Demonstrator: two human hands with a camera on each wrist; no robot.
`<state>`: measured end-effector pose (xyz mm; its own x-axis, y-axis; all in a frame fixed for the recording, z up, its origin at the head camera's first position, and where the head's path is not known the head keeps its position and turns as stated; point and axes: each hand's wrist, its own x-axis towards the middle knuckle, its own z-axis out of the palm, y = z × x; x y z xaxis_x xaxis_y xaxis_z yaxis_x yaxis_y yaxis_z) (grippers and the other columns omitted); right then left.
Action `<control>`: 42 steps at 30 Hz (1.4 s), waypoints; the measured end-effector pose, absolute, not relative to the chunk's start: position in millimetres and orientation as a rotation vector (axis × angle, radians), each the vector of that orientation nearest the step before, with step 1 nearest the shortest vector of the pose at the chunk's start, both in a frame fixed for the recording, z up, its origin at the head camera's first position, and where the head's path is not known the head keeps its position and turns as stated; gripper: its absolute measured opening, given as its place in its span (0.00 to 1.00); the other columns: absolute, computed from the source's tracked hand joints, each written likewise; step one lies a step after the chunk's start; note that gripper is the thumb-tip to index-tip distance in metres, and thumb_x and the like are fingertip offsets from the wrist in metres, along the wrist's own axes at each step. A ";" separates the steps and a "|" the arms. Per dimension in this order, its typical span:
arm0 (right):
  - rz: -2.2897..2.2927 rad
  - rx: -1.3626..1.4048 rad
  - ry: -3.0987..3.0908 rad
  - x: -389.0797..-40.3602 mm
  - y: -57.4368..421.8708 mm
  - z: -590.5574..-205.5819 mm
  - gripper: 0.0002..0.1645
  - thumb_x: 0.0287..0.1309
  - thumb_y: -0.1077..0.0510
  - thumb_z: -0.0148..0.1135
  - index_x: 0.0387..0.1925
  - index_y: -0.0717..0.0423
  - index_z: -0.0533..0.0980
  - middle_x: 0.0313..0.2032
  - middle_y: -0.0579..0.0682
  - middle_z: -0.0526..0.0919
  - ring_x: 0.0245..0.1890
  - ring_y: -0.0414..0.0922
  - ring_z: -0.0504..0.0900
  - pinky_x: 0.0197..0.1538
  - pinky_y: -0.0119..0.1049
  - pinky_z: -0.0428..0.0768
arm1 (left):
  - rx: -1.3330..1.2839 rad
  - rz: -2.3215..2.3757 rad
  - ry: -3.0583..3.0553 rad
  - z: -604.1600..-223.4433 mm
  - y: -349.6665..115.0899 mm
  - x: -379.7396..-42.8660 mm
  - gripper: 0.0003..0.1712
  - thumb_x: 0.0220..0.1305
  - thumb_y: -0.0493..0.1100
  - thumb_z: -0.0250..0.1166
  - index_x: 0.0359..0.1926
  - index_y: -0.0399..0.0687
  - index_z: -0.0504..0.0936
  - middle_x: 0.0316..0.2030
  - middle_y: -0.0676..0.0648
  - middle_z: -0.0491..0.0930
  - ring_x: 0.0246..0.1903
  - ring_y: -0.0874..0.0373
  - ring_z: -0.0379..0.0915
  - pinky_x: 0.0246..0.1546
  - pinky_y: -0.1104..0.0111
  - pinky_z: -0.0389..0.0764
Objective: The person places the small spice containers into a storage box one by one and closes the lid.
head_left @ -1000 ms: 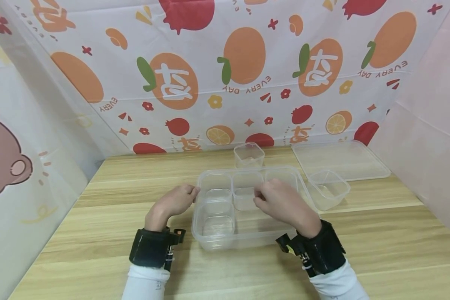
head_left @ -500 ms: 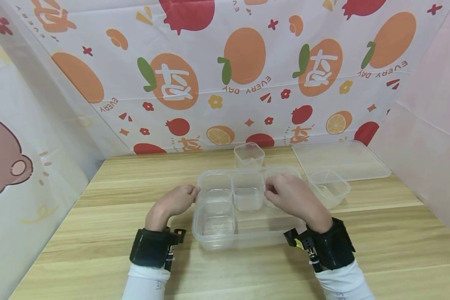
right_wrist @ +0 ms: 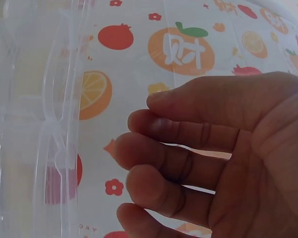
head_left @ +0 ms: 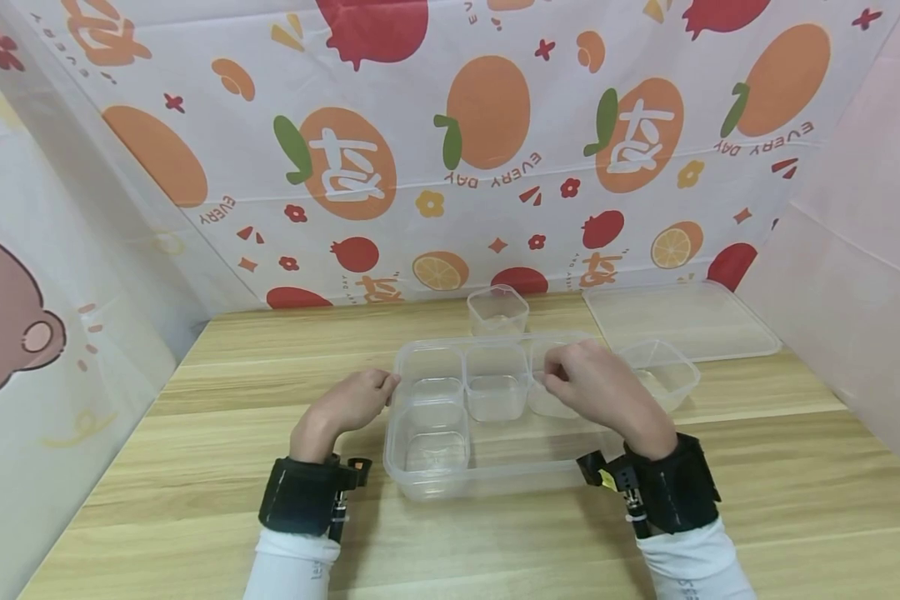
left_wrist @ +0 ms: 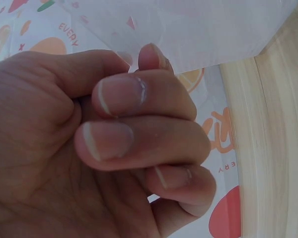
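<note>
A large clear plastic food container stands on the table, holding several small clear boxes along its left side and back row. At its left rim, my left hand pinches the edge between thumb and index finger. The left wrist view shows the container's wall at those fingertips, with the other fingers curled in. Over the back right of the container is my right hand, covering part of the right small box. In the right wrist view its fingers are loosely bent, holding nothing, beside the container's edge.
One small clear box stands behind the container. Another small box is to its right, partly hidden by my right hand. A flat clear lid lies at the table's back right. A fruit-print cloth hangs behind the table.
My right hand has moved right and slightly back, from over the middle of the container to its back right, uncovering the middle small box. My left hand stays at the left rim.
</note>
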<state>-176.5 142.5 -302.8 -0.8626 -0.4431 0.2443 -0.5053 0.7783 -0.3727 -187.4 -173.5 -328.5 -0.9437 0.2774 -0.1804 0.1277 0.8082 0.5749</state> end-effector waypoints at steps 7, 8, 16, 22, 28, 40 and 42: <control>0.658 0.727 -2.833 -179.1 153.3 -301.5 0.09 0.61 0.68 0.62 0.26 0.57 0.81 0.22 0.46 0.75 0.24 0.44 0.71 0.30 0.37 0.71 | 0.317 0.842 2.742 -329.9 -173.3 -187.6 0.20 0.82 0.42 0.43 0.37 0.37 0.77 0.32 0.44 0.72 0.32 0.52 0.68 0.34 0.60 0.69; 0.658 0.716 -2.833 -179.4 155.3 -301.4 0.09 0.62 0.68 0.62 0.26 0.58 0.81 0.22 0.47 0.75 0.25 0.45 0.71 0.31 0.37 0.72 | 0.315 0.843 2.741 -329.9 -173.3 -187.6 0.20 0.82 0.42 0.43 0.37 0.37 0.77 0.31 0.44 0.72 0.32 0.51 0.67 0.34 0.60 0.69; 0.650 0.647 -2.825 -180.7 167.2 -300.9 0.09 0.61 0.69 0.61 0.27 0.59 0.81 0.21 0.47 0.73 0.23 0.45 0.70 0.29 0.38 0.69 | 0.314 0.848 2.746 -329.8 -173.7 -188.1 0.21 0.82 0.43 0.43 0.36 0.37 0.77 0.31 0.44 0.72 0.31 0.52 0.67 0.32 0.61 0.68; 0.622 0.575 -2.824 -181.2 172.9 -300.1 0.06 0.60 0.69 0.62 0.30 0.62 0.83 0.21 0.49 0.76 0.22 0.46 0.70 0.28 0.38 0.70 | 0.314 0.852 2.743 -330.0 -173.9 -187.9 0.21 0.82 0.43 0.43 0.36 0.37 0.77 0.31 0.44 0.72 0.30 0.52 0.66 0.32 0.61 0.68; 0.613 0.544 -2.823 -181.4 177.7 -300.5 0.05 0.60 0.68 0.64 0.31 0.64 0.84 0.22 0.50 0.79 0.23 0.47 0.71 0.29 0.39 0.72 | 0.323 0.845 2.746 -329.6 -173.3 -187.8 0.21 0.82 0.42 0.43 0.36 0.37 0.77 0.31 0.44 0.72 0.31 0.52 0.67 0.32 0.61 0.68; 0.600 0.474 -2.823 -181.9 190.8 -303.2 0.04 0.62 0.67 0.65 0.33 0.65 0.83 0.25 0.53 0.81 0.25 0.49 0.73 0.32 0.41 0.74 | 0.323 0.853 2.743 -330.7 -172.3 -186.9 0.21 0.82 0.42 0.43 0.34 0.38 0.76 0.30 0.44 0.71 0.29 0.52 0.65 0.31 0.61 0.67; 0.609 0.465 -2.830 -182.1 193.1 -303.2 0.04 0.62 0.67 0.64 0.33 0.65 0.83 0.25 0.52 0.80 0.25 0.49 0.73 0.32 0.42 0.74 | 0.326 0.852 2.745 -330.8 -172.7 -187.0 0.21 0.82 0.42 0.43 0.35 0.37 0.76 0.32 0.44 0.72 0.31 0.52 0.66 0.32 0.61 0.68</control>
